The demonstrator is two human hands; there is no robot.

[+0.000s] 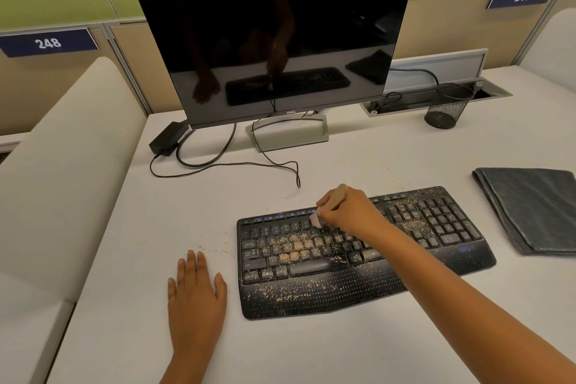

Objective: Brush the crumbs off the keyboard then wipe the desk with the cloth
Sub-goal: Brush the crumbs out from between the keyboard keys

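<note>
Brushing is what's going on, so this is step 1 of 2 by my read: the right hand [346, 212] is curled round a small brush [335, 198] with a pale wooden handle, and its pinkish bristle end sits on the upper key rows of the black keyboard [358, 246], about the middle of that top edge. Crumbs [293, 246] are all over the keyboard, thickest on the letter keys and the palm rest, with another patch near the number pad (a few have spilled onto the desk [343, 352] just left of the keyboard too). The left hand [194, 293] lies flat on the desk with fingers straight, just beside the keyboard's left end, holding nothing. The folded grey cloth [530, 209] sits right of the keyboard, close but not touching, untouched so far. Next move, I'd guess, is short strokes toward one edge of the keyboard so the mess lands in 1 spot, and the cloth comes later.
</note>
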